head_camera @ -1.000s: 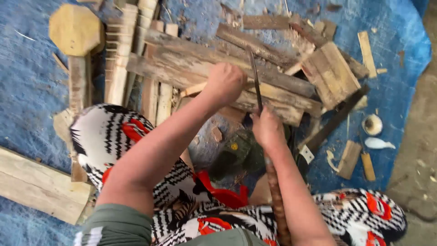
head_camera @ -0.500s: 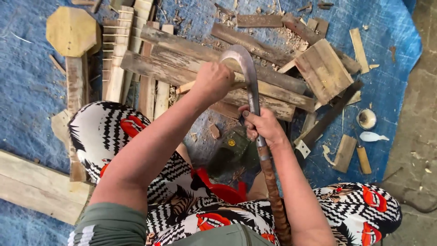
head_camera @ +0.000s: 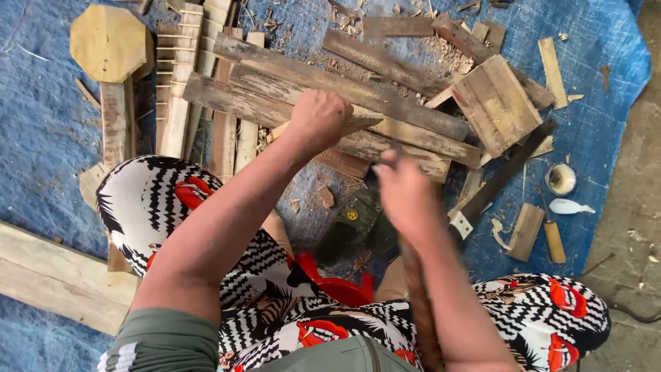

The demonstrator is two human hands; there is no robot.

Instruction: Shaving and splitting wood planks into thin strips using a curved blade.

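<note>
Seated, knees spread wide to either side, both forearms bare and reaching forward between them. Left arm stretched out nearly straight from the lower left, wrist level, left hand [head_camera: 319,118] curled into a closed grip, knuckles up, fingers wrapped under. Right arm bent closer to the body, forearm rising from the bottom edge, right hand [head_camera: 406,196] blurred, clenched in a fist, thumb side up, nearer than the left.

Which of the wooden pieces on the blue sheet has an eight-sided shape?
The octagonal board at the top left of the blue sheet. It is pale yellowish with eight cut corners; the other pieces are long grey planks or small rectangular blocks.
</note>
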